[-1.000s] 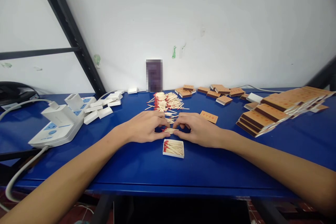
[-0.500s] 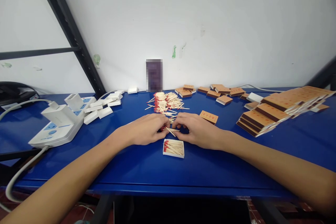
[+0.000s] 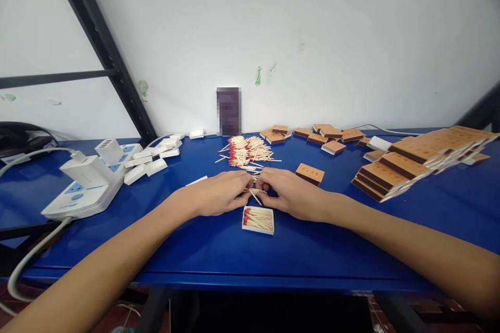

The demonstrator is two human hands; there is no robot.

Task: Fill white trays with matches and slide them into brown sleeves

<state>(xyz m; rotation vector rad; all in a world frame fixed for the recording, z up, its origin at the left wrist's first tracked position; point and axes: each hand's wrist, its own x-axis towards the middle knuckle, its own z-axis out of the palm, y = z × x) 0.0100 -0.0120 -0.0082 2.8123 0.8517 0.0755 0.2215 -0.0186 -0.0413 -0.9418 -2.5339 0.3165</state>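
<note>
My left hand (image 3: 224,192) and my right hand (image 3: 292,195) face each other low over the table, both with curled fingers. Between their fingertips is a small bunch of matches (image 3: 255,195), gripped from both sides, one of them slanting toward me. Just in front of the hands lies a white matchbox tray (image 3: 258,230) holding several red-headed matches, heads to the left. Beyond my fingers spreads a big pile of loose matches (image 3: 250,151). Beside my right hand rests a closed orange matchbox (image 3: 310,173). The fingertips partly cover the matches they hold.
White empty-looking trays (image 3: 156,156) and a power strip (image 3: 82,197) with chargers and cables are on the left. Stacked orange matchboxes (image 3: 406,164) stand on the right, with more (image 3: 332,132) along the wall. A pixelated dark rectangle (image 3: 229,112) leans at the back of the blue table (image 3: 312,260).
Both hands stay almost in place, still on the bunch of matches. The slanting match has shifted slightly, and a white edge now shows behind my left wrist.
</note>
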